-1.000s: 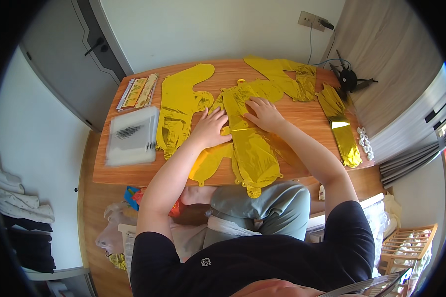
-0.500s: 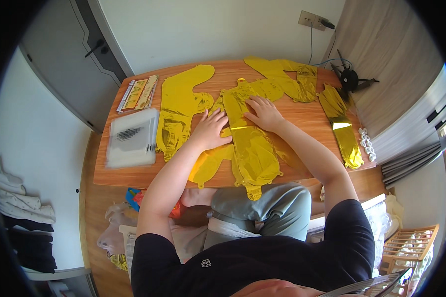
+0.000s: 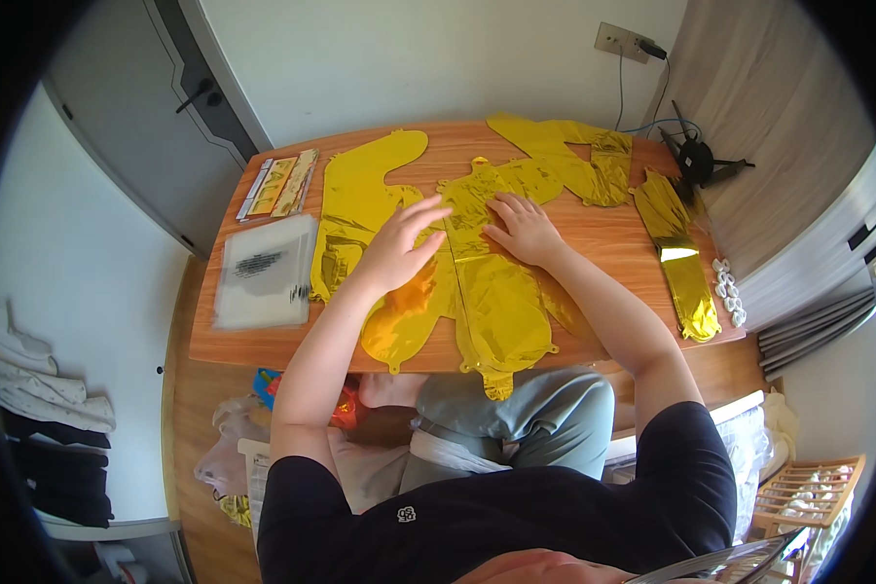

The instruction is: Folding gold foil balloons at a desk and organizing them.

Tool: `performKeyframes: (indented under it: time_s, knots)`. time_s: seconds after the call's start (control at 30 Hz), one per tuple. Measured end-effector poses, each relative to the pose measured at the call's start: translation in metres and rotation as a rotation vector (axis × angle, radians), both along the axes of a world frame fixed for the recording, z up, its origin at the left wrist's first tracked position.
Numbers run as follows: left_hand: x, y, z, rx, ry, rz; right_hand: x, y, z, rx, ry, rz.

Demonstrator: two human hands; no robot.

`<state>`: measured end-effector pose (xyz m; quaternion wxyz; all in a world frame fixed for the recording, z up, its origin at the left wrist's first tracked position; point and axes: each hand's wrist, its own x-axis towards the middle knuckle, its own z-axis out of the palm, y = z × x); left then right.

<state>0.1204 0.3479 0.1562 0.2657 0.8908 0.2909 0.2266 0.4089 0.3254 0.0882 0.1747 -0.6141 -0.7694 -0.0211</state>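
A flat, uninflated gold foil balloon (image 3: pixel 504 311) lies in front of me, its lower end hanging over the table's near edge. My right hand (image 3: pixel 524 230) rests flat on its upper part, fingers stretched out. Just above the foil to the left, my left hand (image 3: pixel 399 247) hovers with fingers apart and nothing in it. Below that hand spreads a rounded foil lobe (image 3: pixel 399 331); whether it belongs to the same balloon I cannot tell. Another flat gold balloon (image 3: pixel 360 185) lies to the left, partly hidden by my left hand.
Further gold foil balloons (image 3: pixel 555 156) lie at the far right, and a narrow folded one (image 3: pixel 686 282) at the right edge. Clear plastic sleeves (image 3: pixel 263 292) and printed packets (image 3: pixel 274 187) are on the left. Small white rolls (image 3: pixel 728 292) and a black router (image 3: pixel 696 161) stand right.
My left hand has lifted off the foil and shifted slightly left. The foil lobe below it now lies spread wider. My right hand stays on the balloon.
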Motion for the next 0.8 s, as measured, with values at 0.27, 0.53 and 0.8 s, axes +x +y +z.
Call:
performKeyframes:
  time_s: [0.27, 0.53, 0.8]
  knots:
    - [0.055, -0.001, -0.041, 0.24, 0.427, 0.07, 0.002, 0.002, -0.004, 0.005, 0.028, 0.012]
    - [0.056, 0.013, -0.058, 0.3, 0.512, 0.077, 0.001, 0.0, 0.001, -0.012, 0.066, 0.013]
    - [0.052, 0.018, -0.05, 0.292, 0.526, 0.057, 0.002, 0.002, 0.003, 0.021, 0.129, 0.004]
